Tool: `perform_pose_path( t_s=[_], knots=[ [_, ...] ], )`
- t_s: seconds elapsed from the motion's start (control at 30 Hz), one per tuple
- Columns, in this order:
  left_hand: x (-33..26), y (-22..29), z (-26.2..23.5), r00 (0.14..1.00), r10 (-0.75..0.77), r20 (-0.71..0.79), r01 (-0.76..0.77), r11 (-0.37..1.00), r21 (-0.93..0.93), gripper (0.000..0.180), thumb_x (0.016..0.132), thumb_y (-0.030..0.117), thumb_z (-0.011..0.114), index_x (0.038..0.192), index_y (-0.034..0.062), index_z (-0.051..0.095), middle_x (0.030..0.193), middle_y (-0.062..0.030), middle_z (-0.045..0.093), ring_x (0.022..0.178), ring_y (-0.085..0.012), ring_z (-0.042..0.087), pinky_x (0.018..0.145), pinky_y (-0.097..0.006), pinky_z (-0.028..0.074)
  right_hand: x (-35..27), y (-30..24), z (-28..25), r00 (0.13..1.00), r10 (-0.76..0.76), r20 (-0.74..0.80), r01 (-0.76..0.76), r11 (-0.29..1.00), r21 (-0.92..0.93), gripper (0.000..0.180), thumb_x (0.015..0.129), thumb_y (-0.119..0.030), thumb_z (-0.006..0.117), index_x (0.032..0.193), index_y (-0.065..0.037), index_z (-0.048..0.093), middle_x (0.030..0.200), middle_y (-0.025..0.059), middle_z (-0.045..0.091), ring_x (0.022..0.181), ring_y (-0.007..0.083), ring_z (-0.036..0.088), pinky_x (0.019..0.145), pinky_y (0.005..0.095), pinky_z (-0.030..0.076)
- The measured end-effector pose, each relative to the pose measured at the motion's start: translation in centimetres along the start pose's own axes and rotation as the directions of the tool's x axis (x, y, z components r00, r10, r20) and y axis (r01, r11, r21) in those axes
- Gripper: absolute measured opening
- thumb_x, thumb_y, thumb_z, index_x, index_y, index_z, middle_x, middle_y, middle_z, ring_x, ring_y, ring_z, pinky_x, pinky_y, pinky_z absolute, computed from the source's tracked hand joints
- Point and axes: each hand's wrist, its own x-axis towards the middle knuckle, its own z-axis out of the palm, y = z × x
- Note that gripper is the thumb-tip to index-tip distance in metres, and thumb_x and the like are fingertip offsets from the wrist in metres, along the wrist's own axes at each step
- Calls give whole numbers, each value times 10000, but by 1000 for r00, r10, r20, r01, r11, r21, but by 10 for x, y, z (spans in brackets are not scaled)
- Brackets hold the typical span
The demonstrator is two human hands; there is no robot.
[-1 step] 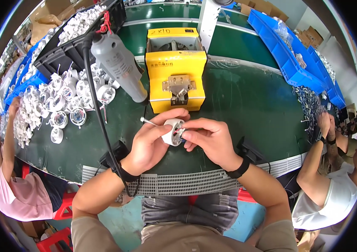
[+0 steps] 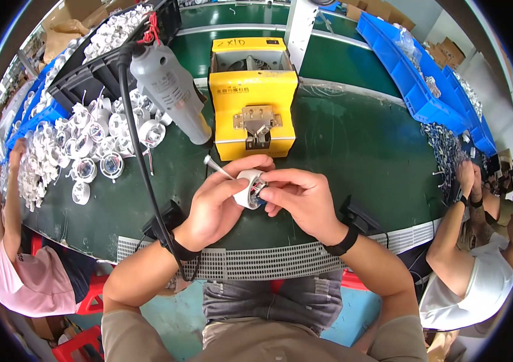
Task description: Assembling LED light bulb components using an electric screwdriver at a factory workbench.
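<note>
Pinching a white round fitting point(image 2: 249, 188) with both hands, green workbench point(image 2: 353, 151), blue bins point(image 2: 413, 78) behind

One yellow box-shaped metal machine point(image 2: 254, 114) stands on the green worktop point(image 2: 353, 151). One grey hanging power screwdriver point(image 2: 169, 90) is present, with one black cable point(image 2: 142, 163). One small white round plastic housing point(image 2: 249, 188) is in hand. White round housings in the loose pile point(image 2: 81, 151): too many to count. Two black wristbands point(image 2: 341, 245) are worn. Long blue plastic bins point(image 2: 413, 78): several, count unclear
</note>
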Motion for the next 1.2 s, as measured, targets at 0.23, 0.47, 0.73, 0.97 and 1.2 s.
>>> perform_pose_path(
  t_s=[0.23, 0.47, 0.73, 0.97, 1.2],
  knots=[
    [0, 1, 7, 999, -46, 11, 46, 998, -45, 437, 901, 126, 435, 1311, -21, 470, 1327, -163, 500, 1213, -254, 500, 1036, -378, 374, 4, 7, 1, 947, -320, 15, 306, 891, -334, 168, 804, 39, 704, 971, 21, 696, 888, 97, 666, 694, 122, 628, 605, 227, 510],
    [2, -4, 4, 999, -31, -26, 30, 999, -25, 470, 913, 117, 404, 1365, -7, 428, 1336, -150, 488, 1229, -255, 483, 1048, -380, 366, 6, 12, -1, 914, -402, 51, 380, 807, -451, 176, 789, 15, 725, 962, 3, 699, 927, 85, 655, 772, 128, 620, 639, 241, 504],
    [-1, -5, 15, 1000, -7, 1, 7, 996, -88, 630, 911, 95, 462, 1488, 96, 210, 1412, -132, 408, 1228, -205, 453, 1071, -358, 312, 7, 17, 5, 983, -185, 2, 185, 983, -17, 362, 798, 0, 720, 1103, 17, 526, 990, 93, 617, 884, 133, 632, 742, 245, 527],
    [1, 8, 4, 977, -209, -40, 208, 899, 385, 538, 906, 6, 520, 1419, 66, 370, 1131, -85, 578, 867, -178, 651, 652, -266, 570, 12, 10, -10, 919, -393, 13, 351, 806, -477, 172, 837, -4, 667, 1008, 15, 664, 941, 98, 651, 813, 157, 662, 681, 261, 537],
    [8, 2, -4, 973, -207, -107, 229, 931, 285, 371, 915, 38, 502, 1284, 9, 468, 1053, -104, 594, 778, -207, 673, 670, -297, 594, 41, -30, 18, 759, -648, 69, 536, 560, -632, 274, 858, -65, 652, 1106, 31, 583, 1051, 143, 634, 898, 195, 628, 782, 285, 500]
  ],
)
